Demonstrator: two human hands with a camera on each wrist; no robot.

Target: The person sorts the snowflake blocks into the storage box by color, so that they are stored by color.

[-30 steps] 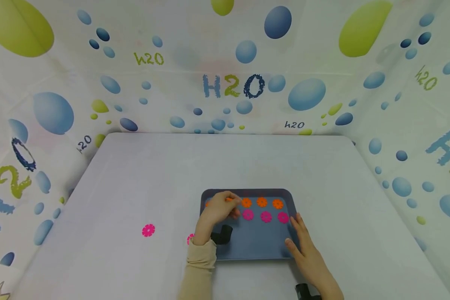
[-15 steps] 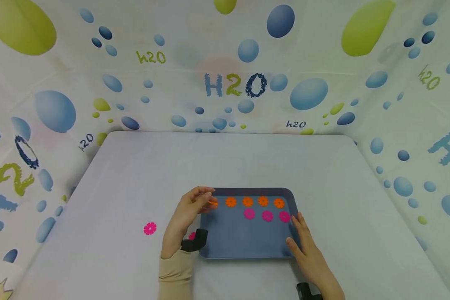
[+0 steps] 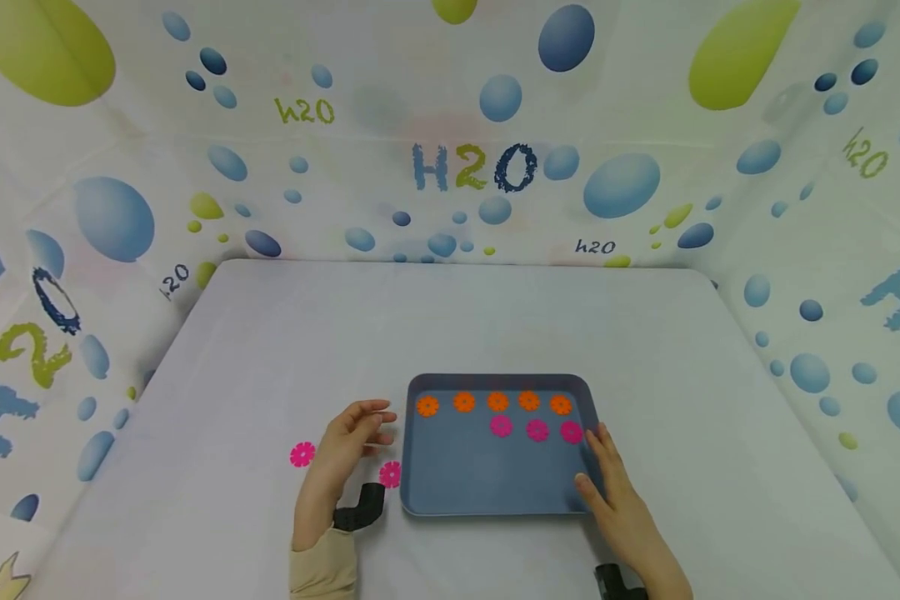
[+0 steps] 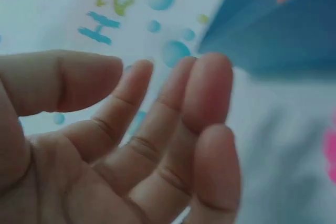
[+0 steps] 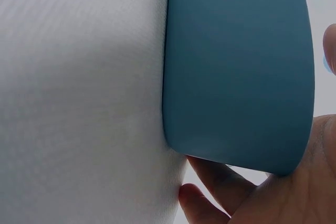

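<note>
My left hand [image 3: 350,442] hovers over the white table left of the tray, its fingers loosely bent and nothing between them. In the left wrist view the left palm [image 4: 105,182] shows bare. Just to its right lies a pink flower-shaped piece [image 3: 391,474]; another pink flower piece [image 3: 302,454] lies to its left. My right hand [image 3: 618,500] rests at the right side of the blue-grey tray [image 3: 487,492], fingers extended along the edge and thumb over the rim. Inside the tray, several orange flower pieces [image 3: 498,402] form a back row, with three pink flower pieces [image 3: 537,430] before them on the right.
The tray stands on a white table [image 3: 217,375]. Behind and beside it hangs a white curtain [image 3: 375,108] printed with blue and green drops. Black wrist camera mounts [image 3: 360,508] stick out from the wrists.
My left hand has let go of an orange flower piece at the left end of the back row and moved left, off the tray. The right hand stays at the tray's edge.
</note>
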